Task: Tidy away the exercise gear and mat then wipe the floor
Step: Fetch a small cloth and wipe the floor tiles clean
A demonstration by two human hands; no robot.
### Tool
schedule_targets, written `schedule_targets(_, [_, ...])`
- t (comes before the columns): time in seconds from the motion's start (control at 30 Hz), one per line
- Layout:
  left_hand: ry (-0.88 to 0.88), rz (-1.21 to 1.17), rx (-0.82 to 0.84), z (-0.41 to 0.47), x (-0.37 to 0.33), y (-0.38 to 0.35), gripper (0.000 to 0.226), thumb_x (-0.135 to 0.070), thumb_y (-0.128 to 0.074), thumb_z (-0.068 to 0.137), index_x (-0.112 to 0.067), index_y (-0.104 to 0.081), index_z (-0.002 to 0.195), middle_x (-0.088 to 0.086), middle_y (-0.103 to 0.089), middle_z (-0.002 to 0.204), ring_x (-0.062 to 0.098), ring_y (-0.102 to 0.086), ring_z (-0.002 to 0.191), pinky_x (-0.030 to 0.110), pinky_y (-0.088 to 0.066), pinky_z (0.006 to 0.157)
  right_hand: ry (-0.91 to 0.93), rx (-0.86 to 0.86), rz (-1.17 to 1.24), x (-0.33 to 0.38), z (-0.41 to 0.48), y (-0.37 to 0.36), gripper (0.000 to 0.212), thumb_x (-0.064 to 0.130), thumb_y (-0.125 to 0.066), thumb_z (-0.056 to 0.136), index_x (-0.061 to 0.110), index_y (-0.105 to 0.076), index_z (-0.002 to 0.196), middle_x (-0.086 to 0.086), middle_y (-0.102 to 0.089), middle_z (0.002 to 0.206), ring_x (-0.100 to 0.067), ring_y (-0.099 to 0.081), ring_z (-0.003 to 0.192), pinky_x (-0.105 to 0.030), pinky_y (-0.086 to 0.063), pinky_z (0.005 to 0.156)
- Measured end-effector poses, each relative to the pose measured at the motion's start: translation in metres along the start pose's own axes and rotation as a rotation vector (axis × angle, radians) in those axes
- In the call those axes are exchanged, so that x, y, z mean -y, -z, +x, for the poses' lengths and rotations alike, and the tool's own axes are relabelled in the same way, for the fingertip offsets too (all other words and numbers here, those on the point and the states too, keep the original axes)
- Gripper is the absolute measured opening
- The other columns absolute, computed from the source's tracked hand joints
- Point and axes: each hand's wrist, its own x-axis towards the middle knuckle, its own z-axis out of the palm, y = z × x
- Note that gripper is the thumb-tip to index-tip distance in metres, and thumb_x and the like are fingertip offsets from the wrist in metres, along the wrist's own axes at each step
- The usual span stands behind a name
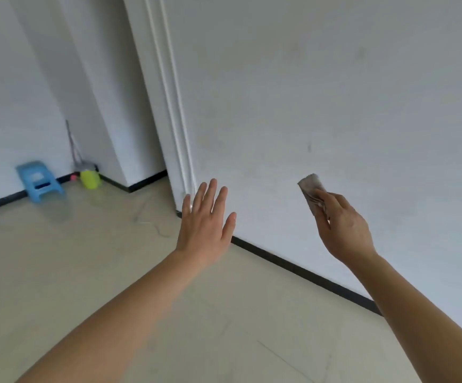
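My right hand (340,222) is raised in front of the white wall, its fingers closed on a folded grey-brown cloth (308,186) that sticks up past the fingertips. My left hand (206,219) is stretched out flat with the fingers spread and holds nothing; it hovers near the foot of the white door frame (174,111). Beige floor tiles (86,258) spread below both arms. No mat or exercise gear is in view.
A small blue plastic stool (40,181) stands by the far left wall. In the corner beyond it are a yellow-green container (89,178) and a grey dustpan with a long handle (72,146). A black skirting strip (301,270) runs along the wall's base.
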Motion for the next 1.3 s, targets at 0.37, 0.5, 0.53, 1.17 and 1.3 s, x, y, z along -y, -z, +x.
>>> schedule_targets(0.37, [0.53,0.31,-0.054,-0.155,0.375,0.14,0.067,-0.048,-0.015,0.098,-0.013,-0.025,0.154,0.011,-0.015,0.163,0.027,-0.015,0.15,0.051,-0.02,0.119,0.647,0.202,0.175,0.43,0.076,-0.247,0.067,0.001,-0.055,0.084,0.017,-0.043,0.148,-0.009,-0.058,0.131,-0.037,-0.063,0.091,-0.037,-0.049,0.062])
schedule_targets(0.5, [0.646,0.398,-0.04,-0.184,0.482,0.171,0.065,-0.048,-0.012,0.1,-0.015,-0.016,0.156,0.007,-0.006,0.165,0.024,-0.005,0.152,0.048,-0.015,0.121,0.817,0.234,0.161,0.556,0.089,-0.323,0.066,0.001,-0.063,0.081,0.017,-0.05,0.144,-0.011,-0.063,0.127,-0.036,-0.066,0.091,-0.038,-0.052,0.064])
schedule_targets(0.53, [0.663,0.414,-0.03,-0.185,0.509,0.174,0.065,-0.048,-0.01,0.1,-0.016,-0.014,0.156,0.007,-0.003,0.165,0.023,-0.003,0.152,0.047,-0.013,0.121,0.835,0.234,0.157,0.579,0.094,-0.338,0.066,0.001,-0.064,0.08,0.017,-0.051,0.143,-0.01,-0.064,0.126,-0.035,-0.066,0.09,-0.036,-0.051,0.064])
schedule_targets(1.17, [0.704,0.386,-0.079,0.07,1.022,0.046,0.061,-0.043,-0.029,0.102,-0.014,-0.021,0.155,0.009,-0.01,0.164,0.024,-0.01,0.151,0.048,-0.015,0.121,0.723,0.223,0.29,0.826,0.388,-0.772,0.067,-0.003,-0.058,0.083,0.016,-0.047,0.147,-0.009,-0.065,0.124,-0.035,-0.065,0.089,-0.037,-0.049,0.069])
schedule_targets(1.3, [0.73,0.434,-0.087,0.098,1.144,0.046,0.064,-0.047,-0.019,0.101,-0.012,-0.025,0.154,0.01,-0.016,0.163,0.026,-0.017,0.15,0.05,-0.022,0.119,0.736,0.249,0.359,0.928,0.451,-0.856,0.068,0.0,-0.056,0.088,0.018,-0.039,0.151,-0.012,-0.062,0.128,-0.034,-0.064,0.091,-0.042,-0.052,0.072])
